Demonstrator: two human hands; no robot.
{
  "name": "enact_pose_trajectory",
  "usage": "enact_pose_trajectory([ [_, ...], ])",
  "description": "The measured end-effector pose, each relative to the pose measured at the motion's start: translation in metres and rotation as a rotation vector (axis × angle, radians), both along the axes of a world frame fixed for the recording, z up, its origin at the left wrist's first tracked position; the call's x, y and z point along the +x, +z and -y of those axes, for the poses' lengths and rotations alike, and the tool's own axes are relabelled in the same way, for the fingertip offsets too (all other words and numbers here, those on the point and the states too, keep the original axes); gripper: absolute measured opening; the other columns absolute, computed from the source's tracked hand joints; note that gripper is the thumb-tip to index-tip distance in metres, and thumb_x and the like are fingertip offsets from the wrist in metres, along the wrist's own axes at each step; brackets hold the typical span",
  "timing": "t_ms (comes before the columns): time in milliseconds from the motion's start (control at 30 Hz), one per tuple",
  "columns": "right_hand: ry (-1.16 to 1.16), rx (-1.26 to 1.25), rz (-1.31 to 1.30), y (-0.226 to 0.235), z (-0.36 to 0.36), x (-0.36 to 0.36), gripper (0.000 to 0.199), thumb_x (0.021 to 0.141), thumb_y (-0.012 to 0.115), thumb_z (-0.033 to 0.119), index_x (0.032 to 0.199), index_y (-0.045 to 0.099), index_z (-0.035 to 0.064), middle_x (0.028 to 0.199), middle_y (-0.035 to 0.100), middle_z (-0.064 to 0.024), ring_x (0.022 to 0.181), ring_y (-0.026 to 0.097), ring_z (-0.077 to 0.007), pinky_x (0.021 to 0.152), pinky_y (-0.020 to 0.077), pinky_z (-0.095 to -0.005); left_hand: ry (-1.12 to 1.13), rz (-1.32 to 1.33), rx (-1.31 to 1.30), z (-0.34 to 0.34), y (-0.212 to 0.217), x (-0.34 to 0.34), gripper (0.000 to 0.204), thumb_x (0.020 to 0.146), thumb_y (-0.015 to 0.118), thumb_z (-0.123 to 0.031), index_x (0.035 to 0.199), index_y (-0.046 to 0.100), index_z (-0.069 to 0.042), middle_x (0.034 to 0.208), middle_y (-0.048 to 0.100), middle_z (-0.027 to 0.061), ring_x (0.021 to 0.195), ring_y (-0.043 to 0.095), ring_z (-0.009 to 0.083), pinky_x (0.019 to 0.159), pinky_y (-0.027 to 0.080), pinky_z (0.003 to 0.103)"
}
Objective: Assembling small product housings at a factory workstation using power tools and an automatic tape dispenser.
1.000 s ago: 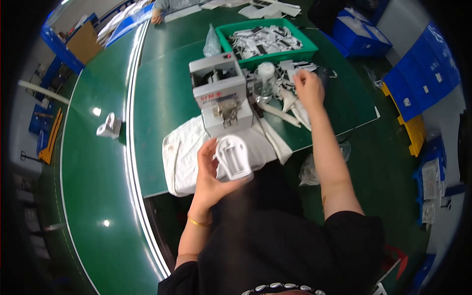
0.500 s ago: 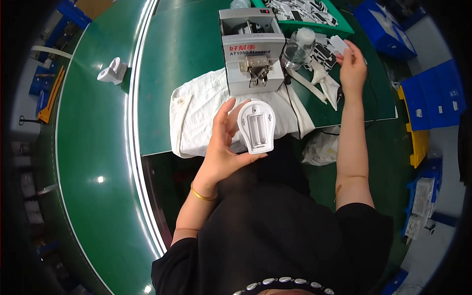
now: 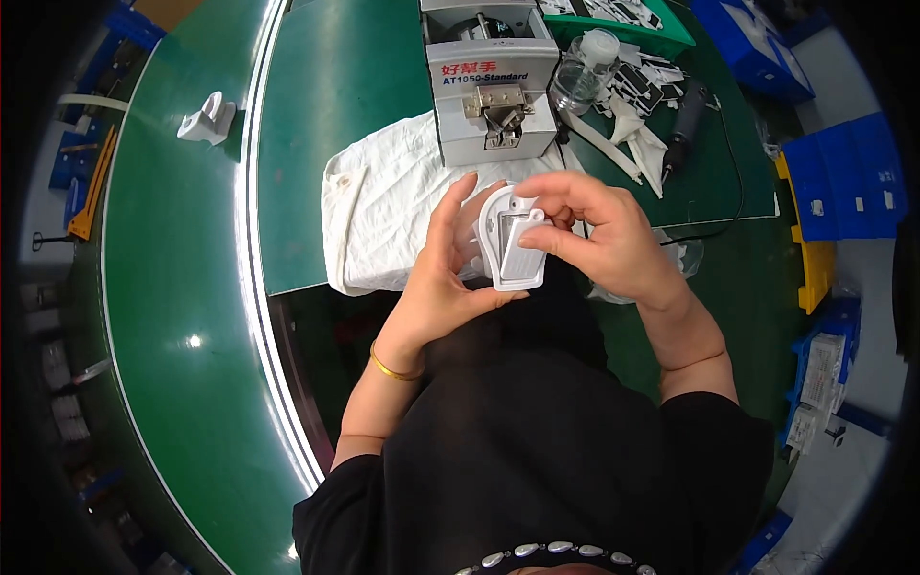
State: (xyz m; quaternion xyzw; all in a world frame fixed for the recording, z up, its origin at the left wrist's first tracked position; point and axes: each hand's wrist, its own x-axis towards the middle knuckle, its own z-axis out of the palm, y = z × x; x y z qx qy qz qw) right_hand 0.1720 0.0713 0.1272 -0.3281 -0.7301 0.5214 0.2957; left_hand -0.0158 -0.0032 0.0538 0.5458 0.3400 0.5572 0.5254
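Note:
My left hand (image 3: 443,264) is wrapped round a white plastic housing (image 3: 494,251), whose battery compartment faces up. Between the thumb and fingers of my right hand (image 3: 613,235) is a small white battery cover (image 3: 524,251). It lies tilted over the compartment and hides most of it; whether it is seated, I cannot tell. Both hands are above the near edge of the table, in front of a grey bench machine (image 3: 494,105) that stands partly on a white cloth (image 3: 383,206).
A similar white housing (image 3: 207,120) sits on the green surface at the left. Right of the machine are a clear bottle (image 3: 585,72), loose white and black covers (image 3: 647,81), a dark electric screwdriver (image 3: 685,129) and a green bin (image 3: 671,34). Blue bins (image 3: 848,182) line the right side.
My right hand has come from the pile of covers at the back right to the housing, bringing a battery cover onto it. My left hand keeps its hold.

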Motion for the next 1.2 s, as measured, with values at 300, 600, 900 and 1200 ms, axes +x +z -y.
enact_pose_trajectory([
  [300,0.046,0.509,0.146,-0.018,-0.003,0.008,0.036,0.082,0.076,0.006,0.117,0.067,0.003,0.106,0.061,-0.0061,0.085,0.057,-0.0111,0.072,0.0483,-0.0254,-0.011,-0.006,0.006,0.006,-0.003,0.001,0.111,0.068,0.084,0.004,0.153,0.016,-0.013,0.152,0.034,0.0208,0.137,0.042,0.0295,0.109,0.041,0.044],
  [600,0.052,-0.407,-0.303,-0.045,0.014,-0.004,0.067,0.092,0.065,0.009,0.147,0.03,-0.0061,0.133,0.051,-0.0166,0.12,0.053,-0.0185,0.102,0.0421,-0.0326,0.074,0.048,-0.022,0.01,0.013,0.004,0.094,0.085,0.072,-0.004,0.155,0.009,-0.009,0.152,0.032,0.0205,0.138,0.039,0.0282,0.109,0.038,0.041],
  [900,0.016,-0.275,-0.234,-0.052,0.019,-0.002,0.061,0.092,0.065,0.008,0.144,0.035,-0.0045,0.123,0.058,-0.0137,0.11,0.057,-0.016,0.096,0.0459,-0.0308,0.119,-0.029,-0.16,0.014,0.016,0.01,0.082,0.093,0.061,-0.004,0.155,0.008,-0.007,0.149,0.035,0.0212,0.13,0.047,0.0282,0.106,0.039,0.038],
  [1200,-0.151,-0.146,-0.044,-0.068,-0.015,0.013,0.038,0.091,0.069,0.012,0.125,0.059,-0.0018,0.117,0.065,-0.0078,0.109,0.06,-0.014,0.094,0.0484,-0.0296,0.273,-0.352,0.024,0.012,-0.012,0.01,0.109,0.067,0.087,-0.006,0.151,0.018,-0.003,0.147,0.038,0.0216,0.134,0.044,0.0328,0.106,0.044,0.043],
])
